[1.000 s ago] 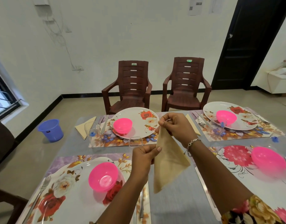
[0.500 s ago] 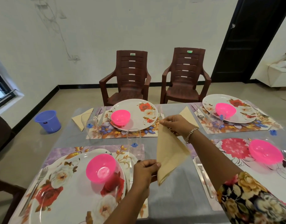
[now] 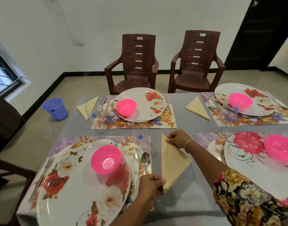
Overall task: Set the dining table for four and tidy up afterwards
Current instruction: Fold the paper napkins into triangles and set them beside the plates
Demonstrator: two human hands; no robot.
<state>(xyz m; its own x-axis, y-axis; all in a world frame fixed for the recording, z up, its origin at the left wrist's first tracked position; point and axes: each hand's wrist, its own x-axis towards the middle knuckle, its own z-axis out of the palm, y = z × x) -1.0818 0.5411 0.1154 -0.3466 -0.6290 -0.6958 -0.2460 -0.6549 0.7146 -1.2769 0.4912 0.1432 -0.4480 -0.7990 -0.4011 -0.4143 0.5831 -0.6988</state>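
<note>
Napkin point(image 3: 172, 160) first: the folded tan triangle is down on the grey table point(image 3: 189, 206) cloth. It lies in the gap between the near-left mat point(image 3: 66, 141) and the near-right mat point(image 3: 203, 137), just beside the spoon point(image 3: 145, 160) and knife point(image 3: 136, 168). On my feed the left hand point(image 3: 149, 185) pinches its near corner, fingers curled round the edge. The right hand point(image 3: 177, 138) pinches the far tip, so both are grasping the napkin. It looks flat, or very nearly; I can't tell whether the near corner touches the cloth.

Widening out, I count four mats, each with a flowered plate and a pink bowl. Each far place has its own fold beside it, the far-left napkin point(image 3: 88, 106) and the far-right napkin point(image 3: 197, 107), plus cutlery and a glass. The near-left place has its fork point(image 3: 47, 167), knife, spoon and a tall glass point(image 3: 140, 132). So I'd call this the third napkin of four.

The near-right place is partly behind the sleeve and cut off by the frame edge. I see no napkin there, and I can't make out its cutlery or glass. My read is that the setting is nearly done: release this one, perhaps lay one more. The whole tidy-up remains.
</note>
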